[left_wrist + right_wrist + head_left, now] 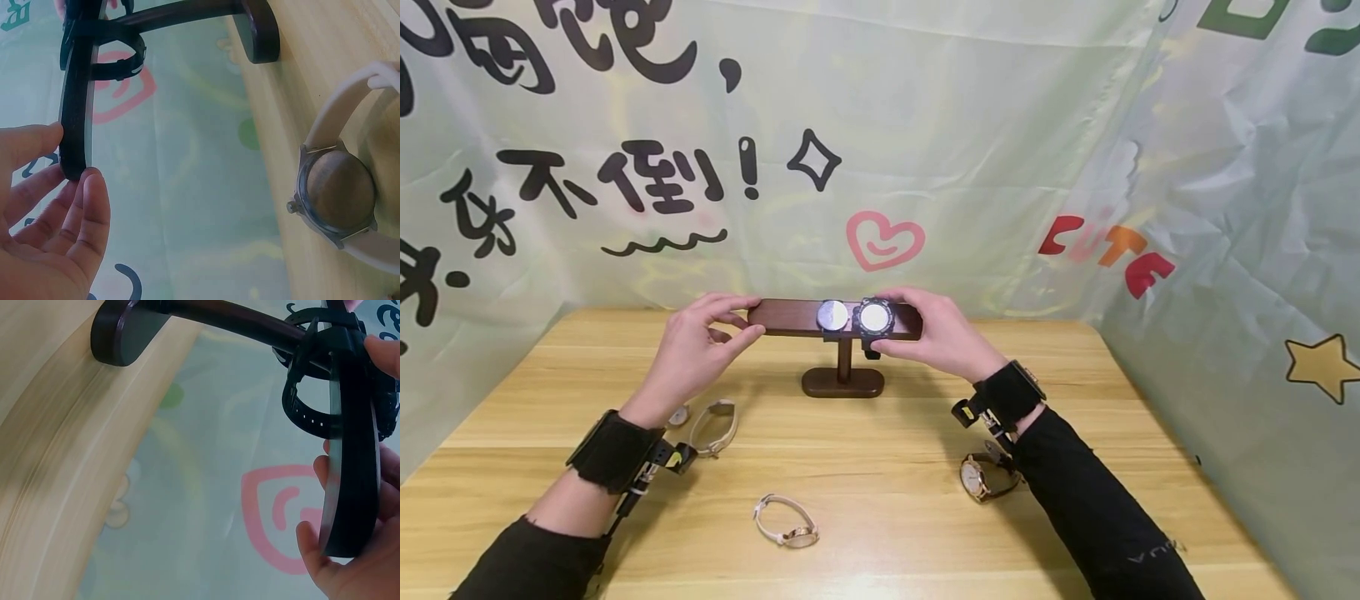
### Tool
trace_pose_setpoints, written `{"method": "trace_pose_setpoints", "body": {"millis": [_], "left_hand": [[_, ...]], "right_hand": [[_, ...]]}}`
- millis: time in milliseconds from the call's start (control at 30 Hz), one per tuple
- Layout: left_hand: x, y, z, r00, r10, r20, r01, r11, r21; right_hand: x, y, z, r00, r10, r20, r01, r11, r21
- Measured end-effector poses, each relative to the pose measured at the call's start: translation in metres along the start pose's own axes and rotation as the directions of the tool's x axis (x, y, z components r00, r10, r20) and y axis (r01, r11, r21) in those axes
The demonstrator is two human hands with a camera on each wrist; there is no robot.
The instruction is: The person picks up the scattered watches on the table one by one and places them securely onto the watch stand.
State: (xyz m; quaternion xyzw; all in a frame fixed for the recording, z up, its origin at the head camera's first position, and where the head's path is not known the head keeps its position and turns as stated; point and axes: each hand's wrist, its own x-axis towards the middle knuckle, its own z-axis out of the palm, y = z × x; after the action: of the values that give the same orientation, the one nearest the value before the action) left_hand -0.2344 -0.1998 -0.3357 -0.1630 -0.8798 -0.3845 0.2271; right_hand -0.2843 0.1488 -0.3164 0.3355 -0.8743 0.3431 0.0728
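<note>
A dark wooden watch stand (pixel 790 317) stands upright on the table, its bar carrying a silver-faced watch (pixel 832 316) and a chunky black watch (pixel 875 317) side by side. My left hand (pixel 706 333) pinches the left end of the bar between thumb and fingers. At the other end my right hand (pixel 943 333) grips the black watch, index finger at its top and thumb at its lower edge. In the right wrist view other fingers of the right hand (pixel 369 575) lie around the bar's end. Both straps loop beneath the bar.
A pale-strapped watch (pixel 715 425) lies under my left wrist. Another light-strapped watch (pixel 786 523) lies near the front middle, and a gold-cased watch (pixel 976 477) sits beside my right forearm. A printed cloth (pixel 962 167) hangs behind the wooden table (pixel 880 475).
</note>
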Motion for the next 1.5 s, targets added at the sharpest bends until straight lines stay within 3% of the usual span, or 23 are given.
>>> {"method": "trace_pose_setpoints", "body": {"millis": [1033,1500], "left_hand": [[0.0,0.003,0.0,1.0,0.004,-0.001,-0.004,1.0,-0.017],[0.0,0.002,0.0,1.0,0.014,-0.008,-0.015,1.0,-0.003]], "right_hand": [[0.001,-0.002,0.003,1.0,-0.017,0.0,0.017,0.999,-0.027],[-0.011,0.001,-0.01,1.0,-0.001,0.016,0.002,0.999,-0.044]]}}
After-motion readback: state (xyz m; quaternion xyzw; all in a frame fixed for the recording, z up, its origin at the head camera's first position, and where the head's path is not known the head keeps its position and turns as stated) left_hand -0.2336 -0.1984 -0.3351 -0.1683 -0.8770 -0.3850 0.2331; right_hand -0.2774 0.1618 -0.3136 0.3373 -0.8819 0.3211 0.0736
